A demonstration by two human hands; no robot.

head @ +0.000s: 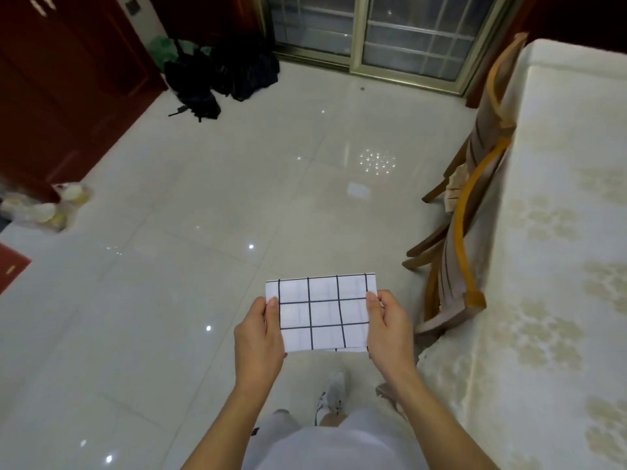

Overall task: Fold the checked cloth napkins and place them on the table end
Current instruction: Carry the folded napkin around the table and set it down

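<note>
White cloth crossed with thin black lines, the folded checked napkin [322, 313] is being held flat in the air above the pale tiled floor [190, 232], not touching any surface. The left hand [259, 332] is gripping its left short edge, thumb lying on top and fingers hidden underneath. The right hand [388, 329] is gripping the right short edge the same way, thumb on the upper face. Both hands are closing on the cloth, keeping it taut as a neat rectangle, with a second layer peeking out along its near edge. The napkin is hanging to the left of the table [549, 266], which is wearing a cream patterned covering and running along the right side; its near left edge is lying just beside the right forearm. Wooden chairs [461, 239] are standing tucked against the table's left edge. Dark bags [217, 76] are sitting on the floor by the far glass doors [390, 35].
</note>
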